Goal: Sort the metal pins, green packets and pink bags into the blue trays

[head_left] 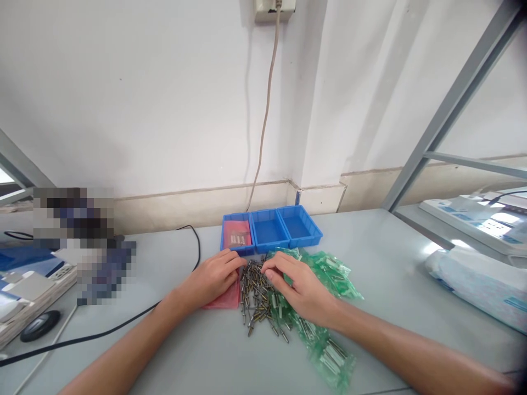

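Observation:
A loose pile of small metal pins (257, 291), some with brassy parts, lies on the grey table between my hands. At the pile's left edge is my left hand (218, 277), its fingers bent and pressed together over a pink plastic bag (226, 299); whatever is under the fingertips is hidden. My right hand (302, 288) reaches in from the right, thumb and fingers curled together at the top of the pile. Anything in that pinch is too small to name. Green plastic bags (331, 274) with metal pieces lie beneath and beside the right hand.
Three blue trays (269, 230) stand in a row behind the pile; the left one holds a pink bag (236, 233) of metal pieces. A black cable (123, 329) crosses at left, near a mouse (40, 326). A tissue pack (477, 285) lies at right.

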Motion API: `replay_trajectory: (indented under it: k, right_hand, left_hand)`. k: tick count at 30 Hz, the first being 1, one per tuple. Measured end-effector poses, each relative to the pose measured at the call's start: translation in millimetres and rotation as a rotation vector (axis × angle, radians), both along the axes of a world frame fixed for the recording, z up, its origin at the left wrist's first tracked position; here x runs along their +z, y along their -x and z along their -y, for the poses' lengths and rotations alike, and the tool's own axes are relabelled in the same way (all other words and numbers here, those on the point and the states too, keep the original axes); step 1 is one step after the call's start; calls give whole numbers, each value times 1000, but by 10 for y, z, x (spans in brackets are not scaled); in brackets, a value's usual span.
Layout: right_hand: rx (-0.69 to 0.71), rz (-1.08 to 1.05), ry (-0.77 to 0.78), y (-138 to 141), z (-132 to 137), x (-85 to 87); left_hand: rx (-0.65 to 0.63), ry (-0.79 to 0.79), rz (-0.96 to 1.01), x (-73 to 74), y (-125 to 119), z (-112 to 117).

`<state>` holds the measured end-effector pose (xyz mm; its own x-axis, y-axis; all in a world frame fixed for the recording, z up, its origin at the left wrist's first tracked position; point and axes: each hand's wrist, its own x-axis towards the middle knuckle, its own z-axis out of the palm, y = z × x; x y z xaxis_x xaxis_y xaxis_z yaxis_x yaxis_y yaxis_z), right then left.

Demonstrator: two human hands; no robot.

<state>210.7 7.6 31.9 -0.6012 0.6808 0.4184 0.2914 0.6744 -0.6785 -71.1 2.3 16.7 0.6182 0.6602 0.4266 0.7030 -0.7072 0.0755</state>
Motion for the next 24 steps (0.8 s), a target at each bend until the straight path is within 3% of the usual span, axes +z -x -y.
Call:
replay_trajectory:
  k: [16, 24]
  right_hand:
    - [-2, 17, -51, -6, 20, 27]
    - [-5, 10, -50, -4, 3, 23]
  left_hand:
    - [62, -73, -122, 42, -51, 47]
    - [8, -345, -126, 50, -56, 4]
